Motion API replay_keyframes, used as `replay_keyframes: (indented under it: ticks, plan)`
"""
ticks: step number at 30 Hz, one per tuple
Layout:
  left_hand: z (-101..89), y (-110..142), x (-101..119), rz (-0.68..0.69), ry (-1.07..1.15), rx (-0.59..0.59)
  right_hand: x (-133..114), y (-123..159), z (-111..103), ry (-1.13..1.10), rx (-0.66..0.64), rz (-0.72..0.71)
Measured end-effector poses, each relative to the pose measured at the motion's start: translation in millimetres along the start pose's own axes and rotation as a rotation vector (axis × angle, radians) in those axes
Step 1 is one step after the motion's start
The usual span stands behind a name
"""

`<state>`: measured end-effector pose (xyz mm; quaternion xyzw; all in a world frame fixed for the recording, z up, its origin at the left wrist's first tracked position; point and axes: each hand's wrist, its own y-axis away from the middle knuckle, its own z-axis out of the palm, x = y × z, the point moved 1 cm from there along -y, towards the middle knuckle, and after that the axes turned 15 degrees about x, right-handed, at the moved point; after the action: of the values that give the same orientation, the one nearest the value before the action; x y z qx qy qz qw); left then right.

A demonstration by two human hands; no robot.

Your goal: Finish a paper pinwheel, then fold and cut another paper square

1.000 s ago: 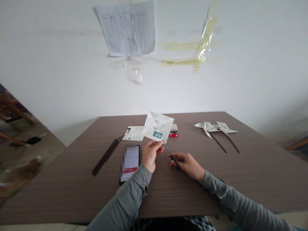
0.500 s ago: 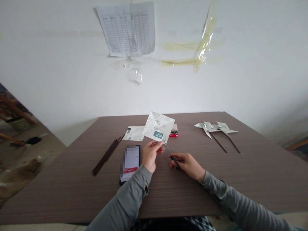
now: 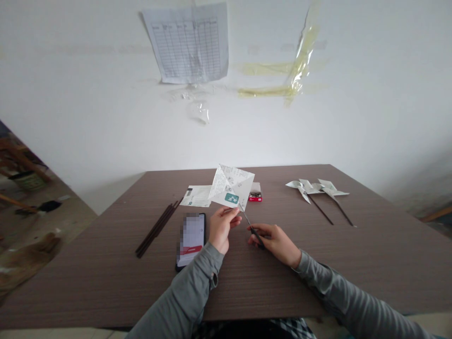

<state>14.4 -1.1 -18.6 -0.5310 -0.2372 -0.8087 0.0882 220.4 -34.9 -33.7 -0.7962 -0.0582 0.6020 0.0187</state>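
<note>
A square of printed paper (image 3: 241, 182) with diagonal creases and a green printed patch is held up over the table. My left hand (image 3: 222, 228) pinches its lower edge between thumb and fingers. In my right hand (image 3: 275, 242) is a pair of scissors (image 3: 254, 233) with dark handles, fingers closed around them. The blades point up and left, and their tips meet the paper's lower right corner. Whether the blades are parted I cannot tell. Behind the paper, partly hidden, a small red box (image 3: 255, 198) holds small metal pieces.
On the brown table (image 3: 353, 263), a phone (image 3: 192, 238) lies left of my left hand. Further left is a bundle of dark sticks (image 3: 157, 229). Another printed paper (image 3: 196, 196) lies behind the phone. Two paper pinwheels (image 3: 315, 187) on sticks rest at the right. A white wall (image 3: 106, 127) stands behind.
The held paper has tilted slightly, its upper part shifting a little to the left. Both hands stay almost in place, and the scissor tips remain at the paper's lower corner.
</note>
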Motion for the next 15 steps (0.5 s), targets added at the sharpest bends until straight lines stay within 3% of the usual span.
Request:
replay_keyframes:
  ticks: [15]
  plan:
    - [0.6,3.8,-0.3,-0.012,-0.023,-0.005,-3.5,0.4,-0.1,0.006,0.014,-0.015]
